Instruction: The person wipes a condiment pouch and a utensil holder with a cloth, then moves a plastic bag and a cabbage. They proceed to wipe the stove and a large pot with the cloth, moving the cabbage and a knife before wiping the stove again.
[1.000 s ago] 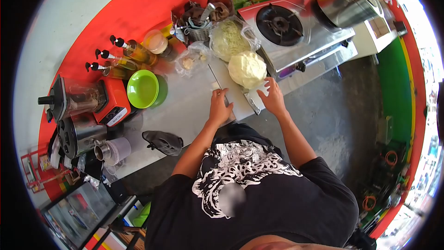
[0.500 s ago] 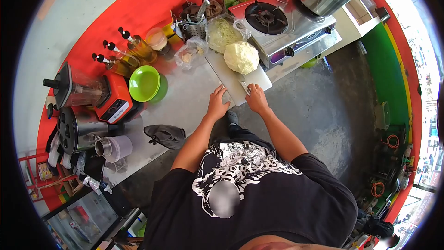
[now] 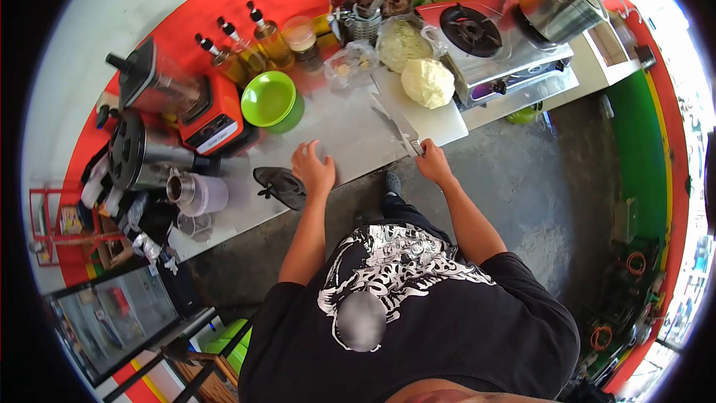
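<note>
My right hand (image 3: 430,163) grips the handle of a large knife (image 3: 397,123); its blade points up and left over the front corner of the white cutting board (image 3: 440,116). A pale head of cabbage (image 3: 427,83) sits on the board beyond the blade. My left hand (image 3: 313,166) rests flat on the steel counter (image 3: 335,130), fingers spread, holding nothing. A dark cloth (image 3: 280,185) lies just left of that hand.
Behind the board are bags of shredded vegetables (image 3: 401,43), a utensil basket (image 3: 363,26), a gas stove (image 3: 477,37) and a steel pot (image 3: 556,0). To the left stand green bowls (image 3: 270,98), oil bottles (image 3: 246,48), an orange blender (image 3: 186,101) and a metal cup (image 3: 195,192).
My right hand took hold of the knife and drew it back off the board. My left hand left the board's edge and moved left onto the bare counter near the cloth.
</note>
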A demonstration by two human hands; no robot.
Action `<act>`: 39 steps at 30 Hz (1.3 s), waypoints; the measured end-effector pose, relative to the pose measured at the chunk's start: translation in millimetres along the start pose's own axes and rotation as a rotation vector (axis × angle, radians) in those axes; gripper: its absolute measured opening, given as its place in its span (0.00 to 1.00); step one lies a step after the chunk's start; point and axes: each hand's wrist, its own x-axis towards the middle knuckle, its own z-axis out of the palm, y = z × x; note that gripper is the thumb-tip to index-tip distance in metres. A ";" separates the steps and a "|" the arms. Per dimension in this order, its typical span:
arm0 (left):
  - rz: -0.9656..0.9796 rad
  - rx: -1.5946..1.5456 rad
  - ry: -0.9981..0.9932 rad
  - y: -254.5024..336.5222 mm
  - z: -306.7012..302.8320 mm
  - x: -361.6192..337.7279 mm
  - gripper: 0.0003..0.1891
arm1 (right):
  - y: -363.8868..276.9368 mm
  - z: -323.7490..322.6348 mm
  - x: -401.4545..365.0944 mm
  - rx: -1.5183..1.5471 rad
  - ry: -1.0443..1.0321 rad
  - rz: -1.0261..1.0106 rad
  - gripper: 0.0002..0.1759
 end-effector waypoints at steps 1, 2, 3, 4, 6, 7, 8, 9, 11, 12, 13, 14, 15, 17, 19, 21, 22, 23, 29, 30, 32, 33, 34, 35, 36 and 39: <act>-0.119 0.199 0.060 -10.1 -8.3 -4.2 0.33 | 3.4 4.6 -1.3 0.002 0.058 -0.020 0.19; -0.129 0.199 0.067 -19.5 -16.0 -8.2 0.33 | 7.5 8.0 -2.1 0.005 0.120 -0.037 0.20; -0.300 0.248 0.048 -28.1 -23.3 -11.9 0.37 | 12.2 10.3 -1.4 0.003 0.116 -0.043 0.20; -0.467 0.294 0.025 -37.3 -26.8 -14.7 0.40 | 14.9 10.8 -0.7 -0.002 0.174 -0.057 0.20; -0.514 0.247 -0.032 -53.2 -29.5 -20.3 0.42 | 22.7 12.4 -1.6 -0.008 0.233 -0.062 0.20; -0.559 0.200 -0.089 -56.9 -30.3 -23.7 0.44 | 22.5 10.6 -2.3 -0.021 0.281 -0.059 0.21; -0.514 0.181 -0.101 -58.5 -29.0 -27.2 0.44 | 22.0 8.7 -2.1 -0.035 0.331 -0.057 0.23; -0.510 0.184 -0.108 -59.2 -26.8 -29.7 0.44 | 21.5 7.3 -2.0 -0.036 0.333 -0.048 0.23; -0.372 0.243 -0.136 -44.1 -29.2 -29.7 0.43 | 20.2 1.6 -1.6 -0.116 0.384 -0.096 0.25; -0.351 0.222 -0.168 -34.6 -29.9 -28.6 0.43 | 19.1 -0.7 -2.3 -0.122 0.362 -0.062 0.26; -0.342 0.220 -0.171 -20.8 -31.3 -26.4 0.43 | 15.9 -4.1 -3.4 -0.123 0.370 -0.056 0.26; -0.342 0.268 -0.212 -8.2 -30.4 -22.5 0.43 | 13.3 -7.1 -3.0 -0.086 0.337 -0.009 0.27; -0.341 0.318 -0.252 3.6 -28.4 -18.2 0.43 | 11.1 -10.1 -3.3 -0.047 0.305 0.038 0.28; -0.310 0.327 -0.253 21.5 -15.7 -5.2 0.43 | 13.5 -14.2 -0.2 -0.040 0.306 0.049 0.31; -0.159 0.260 -0.270 41.0 0.0 6.6 0.43 | 18.9 -17.3 2.3 -0.032 0.305 0.059 0.35; -0.068 0.218 -0.239 58.0 21.9 19.9 0.40 | 25.3 -20.0 5.8 0.048 0.378 0.077 0.47; 0.013 0.102 -0.294 62.6 36.1 29.1 0.39 | 27.7 -21.3 6.9 0.054 0.387 0.079 0.47; 0.095 -0.016 -0.347 71.1 46.8 39.8 0.37 | 28.7 -23.4 9.2 0.151 0.384 0.189 0.51; 0.267 -0.186 -0.453 122.7 99.7 104.0 0.37 | 31.9 -33.1 17.3 0.606 0.406 0.475 0.57; 0.203 -0.190 -0.498 132.6 103.7 115.6 0.37 | 34.1 -35.0 19.7 0.731 0.356 0.485 0.57; 0.228 -0.140 -0.482 136.9 120.7 138.0 0.38 | 35.0 -39.3 21.4 0.851 0.301 0.499 0.57; 0.250 -0.086 -0.467 137.9 131.3 147.9 0.38 | 34.6 -42.3 21.0 0.928 0.293 0.521 0.56; 0.253 -0.073 -0.455 144.9 133.8 154.4 0.40 | 33.2 -45.4 19.9 1.008 0.283 0.549 0.56; 0.250 -0.067 -0.465 145.9 141.7 162.2 0.40 | 32.6 -48.1 19.6 1.010 0.282 0.562 0.56; 0.253 -0.057 -0.447 146.5 149.2 170.2 0.42 | 32.0 -50.8 18.8 1.036 0.277 0.566 0.55; 0.215 -0.032 -0.448 151.9 163.7 182.2 0.46 | 41.0 -47.4 19.1 1.080 0.266 0.568 0.53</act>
